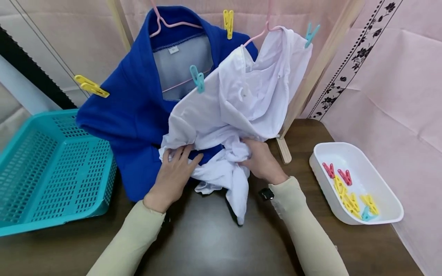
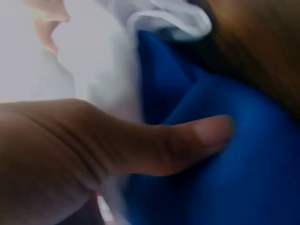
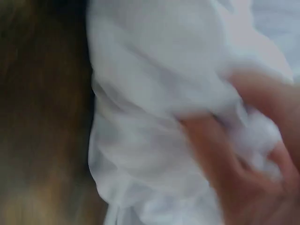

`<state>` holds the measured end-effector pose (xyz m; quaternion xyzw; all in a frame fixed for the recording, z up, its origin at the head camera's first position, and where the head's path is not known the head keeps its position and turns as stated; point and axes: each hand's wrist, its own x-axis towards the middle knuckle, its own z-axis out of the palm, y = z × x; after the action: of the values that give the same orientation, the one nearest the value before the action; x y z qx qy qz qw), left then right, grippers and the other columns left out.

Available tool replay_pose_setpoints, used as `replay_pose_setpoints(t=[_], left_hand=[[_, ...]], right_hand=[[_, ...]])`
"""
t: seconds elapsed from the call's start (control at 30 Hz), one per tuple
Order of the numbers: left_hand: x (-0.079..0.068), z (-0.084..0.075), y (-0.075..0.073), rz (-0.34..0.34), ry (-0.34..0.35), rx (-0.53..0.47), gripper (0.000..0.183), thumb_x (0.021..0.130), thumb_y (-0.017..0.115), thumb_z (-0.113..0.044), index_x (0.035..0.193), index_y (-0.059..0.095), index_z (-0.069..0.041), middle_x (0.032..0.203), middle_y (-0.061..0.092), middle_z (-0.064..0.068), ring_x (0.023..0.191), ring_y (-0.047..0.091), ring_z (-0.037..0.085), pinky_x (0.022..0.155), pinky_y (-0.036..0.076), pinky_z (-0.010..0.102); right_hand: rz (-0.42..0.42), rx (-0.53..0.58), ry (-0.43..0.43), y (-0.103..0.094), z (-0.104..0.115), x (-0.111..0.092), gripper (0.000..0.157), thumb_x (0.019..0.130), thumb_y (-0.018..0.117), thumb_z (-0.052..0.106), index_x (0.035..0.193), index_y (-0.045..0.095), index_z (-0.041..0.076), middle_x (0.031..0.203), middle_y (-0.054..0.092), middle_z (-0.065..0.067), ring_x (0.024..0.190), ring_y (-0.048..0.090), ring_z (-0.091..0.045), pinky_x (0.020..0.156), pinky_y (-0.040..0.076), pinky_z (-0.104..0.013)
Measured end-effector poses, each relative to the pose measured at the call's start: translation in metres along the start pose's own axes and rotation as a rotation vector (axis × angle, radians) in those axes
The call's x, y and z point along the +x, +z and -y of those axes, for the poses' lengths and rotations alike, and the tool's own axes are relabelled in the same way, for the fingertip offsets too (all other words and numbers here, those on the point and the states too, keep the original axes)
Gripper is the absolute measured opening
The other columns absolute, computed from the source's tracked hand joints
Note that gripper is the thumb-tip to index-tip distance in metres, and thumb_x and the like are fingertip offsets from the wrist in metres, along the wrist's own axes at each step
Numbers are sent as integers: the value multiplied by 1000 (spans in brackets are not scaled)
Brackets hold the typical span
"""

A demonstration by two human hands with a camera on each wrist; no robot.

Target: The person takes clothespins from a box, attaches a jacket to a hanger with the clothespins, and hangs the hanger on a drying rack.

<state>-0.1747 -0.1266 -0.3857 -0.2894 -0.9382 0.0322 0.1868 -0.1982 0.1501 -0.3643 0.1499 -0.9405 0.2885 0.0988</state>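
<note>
A white shirt (image 1: 255, 96) hangs tilted on a pink hanger, its lower part bunched and twisted. Light-blue clothespins (image 1: 197, 78) clip its two shoulders. Behind it is a blue jacket (image 1: 134, 88) on another pink hanger, with yellow clothespins (image 1: 91, 86) at its shoulders. My left hand (image 1: 174, 174) lies with spread fingers against the shirt's lower left edge; its straight thumb (image 2: 187, 143) extends over blue cloth in the left wrist view. On the other side, my right hand (image 1: 260, 159) grips the bunched white cloth, with some fingers hidden in its folds. Both wrist views are blurred.
At the left stands a turquoise basket (image 1: 65, 153) with slotted walls. A white tray (image 1: 369, 168) holding red, yellow and light-blue clothespins sits on the right of the dark table (image 1: 214, 245). A wooden rack post (image 1: 312, 78) rises behind the shirt.
</note>
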Motion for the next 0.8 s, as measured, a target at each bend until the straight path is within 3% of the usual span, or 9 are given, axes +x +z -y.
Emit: replay_pose_setpoints(t=[0.07, 0.13, 0.2, 0.3, 0.43, 0.53, 0.63, 0.7, 0.8], left_hand=[[4, 6, 6, -44, -20, 5, 82, 70, 82, 16, 140, 54, -17, 152, 44, 17, 137, 43, 36, 108, 34, 60], [8, 10, 11, -81, -46, 6, 81, 71, 80, 17, 140, 54, -16, 154, 43, 17, 138, 43, 36, 109, 33, 61], [11, 11, 15, -102, -62, 15, 80, 73, 79, 17, 142, 53, -15, 155, 41, 18, 141, 42, 36, 111, 31, 62], [11, 7, 17, -80, -63, 15, 81, 76, 77, 16, 146, 50, -13, 157, 40, 22, 144, 40, 37, 114, 31, 63], [4, -3, 9, 75, -61, -52, 82, 81, 70, 19, 153, 42, -9, 162, 32, 25, 150, 33, 40, 120, 25, 65], [0, -7, -5, 237, -65, -154, 86, 83, 65, 21, 158, 34, -7, 167, 20, 27, 155, 23, 42, 123, 16, 65], [-1, -8, -22, 321, -52, -227, 84, 88, 68, 12, 160, 29, -5, 169, 13, 25, 157, 16, 42, 126, 13, 63], [-1, -7, -32, 310, -25, -261, 79, 91, 70, 2, 159, 30, -4, 169, 16, 24, 157, 16, 40, 126, 16, 60], [-6, -7, -46, 213, 0, -310, 62, 100, 66, -18, 155, 40, -4, 166, 29, 19, 156, 25, 37, 125, 24, 55]], right_hand=[[-167, 18, -32, 7, 2, 3, 40, 82, 81, 8, 119, 67, 1, 114, 71, -19, 108, 66, -38, 95, 51, -53], [-229, 18, -78, 16, 5, 7, 32, 88, 76, 11, 118, 69, 2, 113, 69, -22, 107, 64, -40, 92, 51, -53], [-177, -33, -137, 28, 7, 6, 35, 93, 72, 17, 123, 67, -1, 118, 64, -26, 113, 59, -42, 93, 51, -55], [9, -131, -199, 47, 8, 2, 49, 101, 64, 25, 139, 55, -5, 134, 50, -30, 127, 47, -44, 104, 46, -54], [119, -205, -182, 59, 9, -5, 62, 105, 58, 27, 151, 38, -9, 147, 36, -31, 136, 38, -45, 114, 37, -53], [210, -157, -128, 48, 16, -6, 69, 105, 56, 32, 157, 29, -6, 155, 31, -32, 143, 36, -46, 118, 35, -54], [307, -94, -90, 22, 23, -8, 73, 106, 54, 38, 160, 25, -1, 161, 29, -30, 149, 33, -43, 121, 32, -53], [322, -61, -101, 2, 25, -11, 69, 107, 50, 39, 159, 27, 0, 162, 32, -27, 150, 34, -40, 122, 31, -53], [234, -59, -143, -24, 24, -23, 56, 110, 41, 37, 153, 43, 1, 152, 51, -21, 141, 50, -34, 117, 39, -50]])
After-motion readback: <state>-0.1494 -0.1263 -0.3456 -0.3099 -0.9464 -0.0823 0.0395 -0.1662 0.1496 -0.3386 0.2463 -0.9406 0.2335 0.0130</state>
